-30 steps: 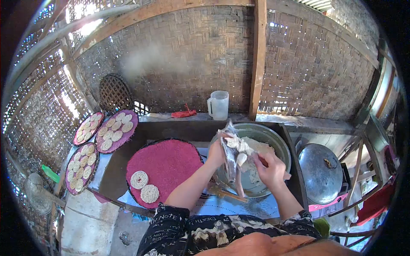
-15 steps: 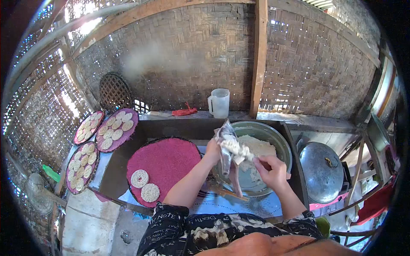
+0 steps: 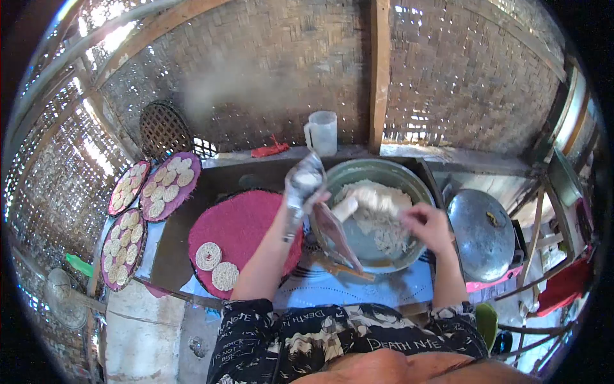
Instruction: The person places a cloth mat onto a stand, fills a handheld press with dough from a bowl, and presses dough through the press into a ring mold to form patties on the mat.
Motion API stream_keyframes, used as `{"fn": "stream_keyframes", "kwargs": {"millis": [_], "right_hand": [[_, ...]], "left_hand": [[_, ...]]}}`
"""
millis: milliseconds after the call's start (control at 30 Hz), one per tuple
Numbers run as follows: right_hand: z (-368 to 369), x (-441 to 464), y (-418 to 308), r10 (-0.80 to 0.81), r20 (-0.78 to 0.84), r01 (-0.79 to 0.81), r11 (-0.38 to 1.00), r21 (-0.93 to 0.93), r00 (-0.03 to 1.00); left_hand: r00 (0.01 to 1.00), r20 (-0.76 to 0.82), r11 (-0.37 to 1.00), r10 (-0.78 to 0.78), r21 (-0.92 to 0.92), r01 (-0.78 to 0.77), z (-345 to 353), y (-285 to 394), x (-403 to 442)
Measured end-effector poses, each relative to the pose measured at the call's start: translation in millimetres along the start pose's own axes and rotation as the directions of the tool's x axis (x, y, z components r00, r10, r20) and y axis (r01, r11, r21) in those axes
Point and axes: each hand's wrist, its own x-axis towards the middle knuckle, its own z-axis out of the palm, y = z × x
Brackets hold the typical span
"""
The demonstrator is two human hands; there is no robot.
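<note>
Two hands at basin [image 3: 409, 180]: L hand [image 3: 317, 199] grips metal press [image 3: 306, 181] by basin's L rim; R hand [image 3: 430, 225] over its R side, grip unclear. Dough [image 3: 385, 225] in basin; prob. dough-handling step, next calling for steady press.

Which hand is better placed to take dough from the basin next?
Probably the right hand: it is by the dough, at the basin's right side. The left hand is occupied, holding the metal tool. Blur hides whether the right holds anything.
</note>
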Motion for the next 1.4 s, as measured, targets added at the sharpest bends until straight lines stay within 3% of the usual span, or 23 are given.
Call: {"fn": "stream_keyframes", "kwargs": {"millis": [67,167,233,267,300,333,367,400,467,500,567,600,633,667,733,800,833,900,967,1033,1267,1367,1400], "right_hand": [[-13,5,-4,0.222,-0.094,-0.241,0.887,-0.394,0.97],[-3,2,45,-0.091,-0.113,0.001,0.784,-0.621,0.989],[20,-1,28,-0.173,-0.064,0.134,0.907,-0.399,0.983],[40,-7,12,-0.067,0.072,0.065,0.998,0.02,0.995],[61,-16,-9,-0.021,0.237,-0.083,0.904,0.419,0.971],[74,-24,-41,-0.169,0.46,-0.174,0.771,0.613,0.872],[96,-35,-65,-0.237,0.602,-0.444,0.484,0.754,0.763],[116,-48,-83,-0.361,0.679,-0.682,0.141,0.718,0.64],[141,-65,-101,-0.343,0.73,-0.801,-0.14,0.583,0.591],[142,-63,-106,-0.448,0.716,-0.836,-0.16,0.525,0.536],[144,-57,-109,-0.58,0.664,-0.87,-0.186,0.456,0.472],[145,-51,-107,-0.618,0.635,-0.875,-0.202,0.44,0.463],[135,-50,-123,-0.452,0.674,-0.78,-0.084,0.62,0.585],[124,-49,-139,-0.266,0.682,-0.683,0.105,0.723,0.681],[126,-29,-158,-0.358,0.65,-0.599,0.256,0.758,0.67],[141,-15,-169,-0.361,0.59,-0.453,0.398,0.798,0.722],[141,-12,-192,-0.353,0.528,-0.307,0.519,0.797,0.772],[163,-6,-196,-0.463,0.415,0.046,0.708,0.704,0.783],[177,4,-206,-0.717,0.245,0.595,0.685,0.42,0.653],[181,-1,-232,-0.78,0.299,0.749,0.619,0.237,0.55],[241,-18,-261,-0.817,0.311,0.828,0.544,0.134,0.486],[272,-28,-255,-0.779,0.315,0.789,0.601,0.126,0.542],[281,-28,-256,-0.767,0.331,0.78,0.613,0.127,0.549]], "left_hand": [[0.993,-0.108,0.988,0.037,0.151,-0.02,-15,8,-10],[0.986,0.113,0.983,0.121,-0.153,-0.103,-41,15,-20],[0.945,0.222,0.946,0.241,-0.271,-0.178,-18,45,-33],[0.923,0.257,0.919,0.285,-0.347,-0.187,-10,52,-39],[0.899,0.289,0.888,0.33,-0.419,-0.191,-2,56,-46],[0.87,0.318,0.851,0.377,-0.489,-0.19,4,61,-52],[0.859,0.326,0.852,0.395,-0.479,-0.21,10,65,-60],[0.823,0.377,0.835,0.424,-0.514,-0.195,9,63,-67],[0.739,0.467,0.801,0.486,-0.576,-0.162,0,57,-76],[0.649,0.528,0.774,0.548,-0.614,-0.155,-8,57,-77],[0.964,0.128,0.955,0.235,-0.214,-0.205,-2,99,-120],[0.97,0.069,0.972,0.232,0.012,-0.233,-13,110,-132],[0.974,0.01,0.945,0.228,0.239,-0.224,-25,122,-145],[0.944,0.198,0.825,0.264,0.46,-0.327,-55,118,-149],[0.848,0.514,0.432,0.134,0.739,-0.516,-100,117,-168],[0.982,0.144,0.849,0.121,0.498,-0.178,-100,110,-189],[0.942,0.27,0.512,0.201,0.791,-0.336,-99,126,-192],[0.984,0.07,0.563,0.165,0.812,-0.152,-103,132,-200],[0.977,0.085,0.265,0.194,0.955,-0.135,-116,145,-202],[0.956,0.122,0.036,0.266,0.99,-0.136,-122,158,-204],[0.887,0.331,-0.274,0.321,0.929,-0.248,-170,165,-208],[0.864,0.219,-0.042,0.454,0.974,-0.225,-190,149,-208],[0.847,0.262,-0.092,0.463,0.964,-0.248,-196,147,-208]]}}
